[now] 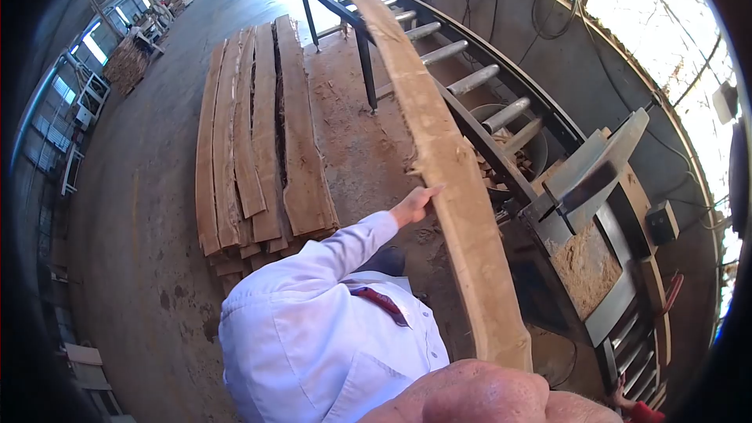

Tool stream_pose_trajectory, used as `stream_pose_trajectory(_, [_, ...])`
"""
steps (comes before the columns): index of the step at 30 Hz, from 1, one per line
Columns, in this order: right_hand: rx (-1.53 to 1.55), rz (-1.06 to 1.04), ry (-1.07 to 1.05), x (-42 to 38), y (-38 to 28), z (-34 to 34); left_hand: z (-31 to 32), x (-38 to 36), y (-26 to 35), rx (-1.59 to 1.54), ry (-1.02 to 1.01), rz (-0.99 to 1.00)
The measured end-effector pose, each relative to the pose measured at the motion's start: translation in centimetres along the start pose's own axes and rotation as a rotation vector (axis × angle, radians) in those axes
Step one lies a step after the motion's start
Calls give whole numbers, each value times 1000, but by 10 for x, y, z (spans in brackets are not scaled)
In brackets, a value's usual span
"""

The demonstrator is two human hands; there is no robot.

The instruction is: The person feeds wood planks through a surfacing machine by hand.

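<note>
A long rough-sawn wooden plank (450, 164) runs from near the camera up and away over a roller conveyor (470, 78). My left hand (415, 204), on a white-sleeved arm, grips the plank's left edge about midway along. My right hand (478, 392) fills the bottom edge, very close and blurred, closed around the plank's near end. The plank is lifted and tilted above the machine's frame.
A stack of bark-edged boards (258, 141) lies on the concrete floor to the left. A saw table (587, 266) covered in sawdust stands on the right, with a wall and cables behind. A red-sleeved hand (627, 406) shows at the bottom right. More lumber piles (129, 59) sit far back.
</note>
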State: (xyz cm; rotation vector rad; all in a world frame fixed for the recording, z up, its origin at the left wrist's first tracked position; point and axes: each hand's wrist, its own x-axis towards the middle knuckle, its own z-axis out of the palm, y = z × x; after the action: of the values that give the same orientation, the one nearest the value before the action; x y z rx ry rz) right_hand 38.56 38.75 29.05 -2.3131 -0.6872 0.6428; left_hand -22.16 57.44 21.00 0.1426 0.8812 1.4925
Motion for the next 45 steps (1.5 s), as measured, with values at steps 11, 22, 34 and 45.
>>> stream_pose_trajectory(11, [668,-59,-397,82,24,56,15,68,43,551,-82,-15])
stream_pose_trajectory(22, [910,87,-551,152,-118,125,16,199,81,350,176,63])
stream_pose_trajectory(34, [848,318,-580,243,-218,184,43,289,101,423,220,90])
stream_pose_trajectory(45, [118,-177,-482,431,-295,146,169,338,58,559,80,-23])
